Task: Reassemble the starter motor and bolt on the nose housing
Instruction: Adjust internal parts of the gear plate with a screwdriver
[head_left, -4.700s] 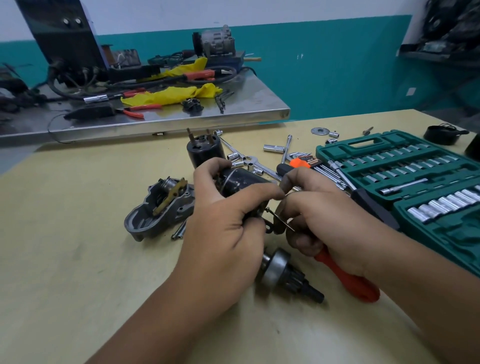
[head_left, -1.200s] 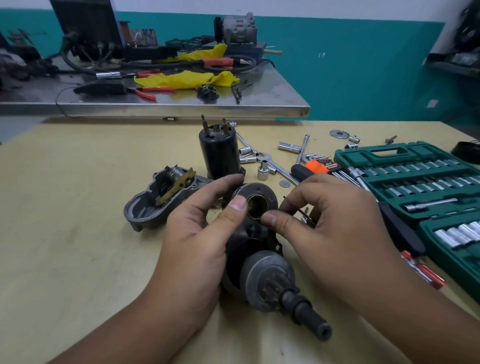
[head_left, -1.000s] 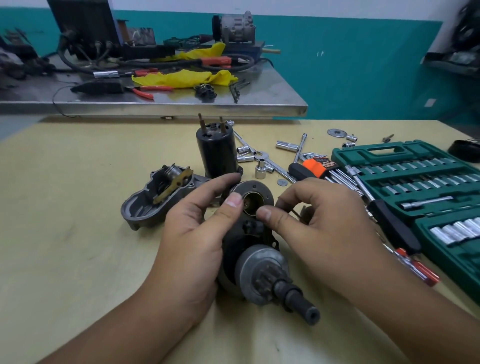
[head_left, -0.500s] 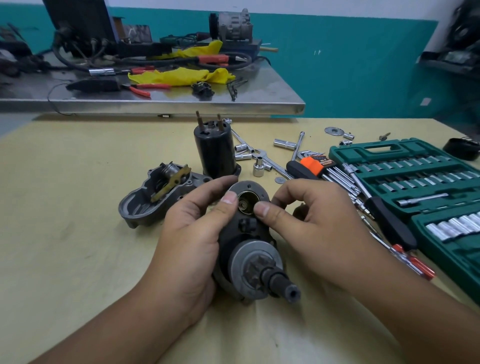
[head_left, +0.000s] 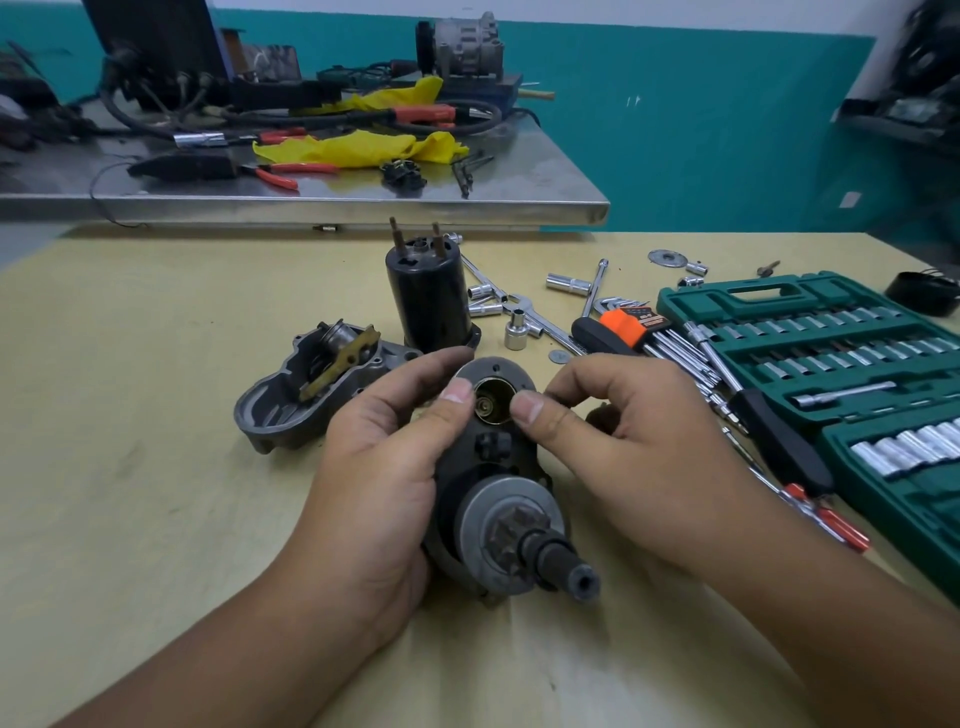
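Note:
My left hand (head_left: 384, 467) grips the dark starter motor assembly (head_left: 493, 467), its pinion gear and shaft (head_left: 545, 551) pointing toward me. The thumb lies at the left rim of the round brass-lined opening (head_left: 491, 402) at the far end. My right hand (head_left: 623, 441) touches the opening's right rim with its thumb, its other fingers curled behind. The grey nose housing (head_left: 291, 405) lies open side up on the table, left of my hands. A black solenoid cylinder (head_left: 426, 301) stands upright behind them.
A green socket set case (head_left: 831, 364) lies open at the right. Loose sockets, wrenches, hex keys (head_left: 631, 325) and a red-handled screwdriver (head_left: 831, 525) are scattered between it and my hands. A steel bench (head_left: 363, 208) with tools stands beyond the yellow table.
The motor assembly has been turned from lying sideways in both hands to facing its pinion at me. The red screwdriver has left my right hand. In the last second, both thumbs stay at the opening.

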